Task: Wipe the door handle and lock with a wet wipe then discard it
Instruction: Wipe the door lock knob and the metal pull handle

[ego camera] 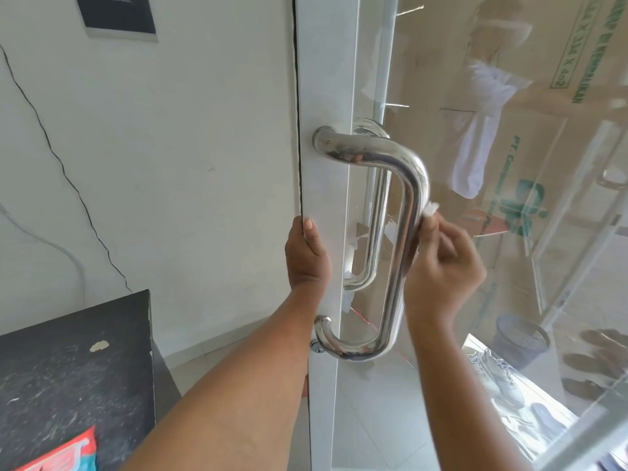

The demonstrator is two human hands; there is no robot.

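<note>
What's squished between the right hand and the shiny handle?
A white wet wipe, which the right hand presses against the handle; the head view shows it.

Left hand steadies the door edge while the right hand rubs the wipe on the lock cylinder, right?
Not quite. The head view shows the right hand holding the wet wipe against the door handle on its upright bar, above the lock cylinder, not on it. The left hand does grip the door edge.

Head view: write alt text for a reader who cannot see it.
A person's right hand holds a white wet wipe against the upright bar of a steel door handle, while the left hand grips the door edge. The lock sits just below the handle's lower mount.
</note>
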